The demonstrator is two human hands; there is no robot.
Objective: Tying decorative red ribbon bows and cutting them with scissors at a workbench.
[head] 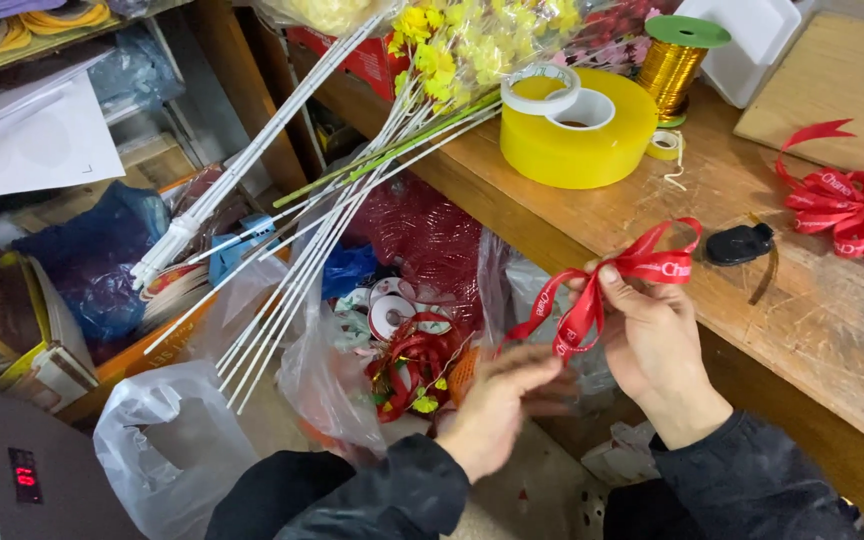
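Head view: wooden bench (822, 330) at right. Right hand (652, 335) pinches folded loops of red ribbon (642, 268) just off its edge; left hand (497, 405), fingers loosely curled, touches the ribbon's tail. Loop-forming step, probably; next fold needs a firm pinch.

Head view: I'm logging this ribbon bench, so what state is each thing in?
Red printed ribbon: looped, pinched in the right hand.
Left hand: fingers open just below the ribbon's hanging tail, blurred.
Finished red ribbon bow: tied, lying on the wooden bench.
Big yellow tape roll: lying flat, a smaller white roll on top.
Gold wire spool: upright.
Clear plastic bag: open, full of ribbon rolls.
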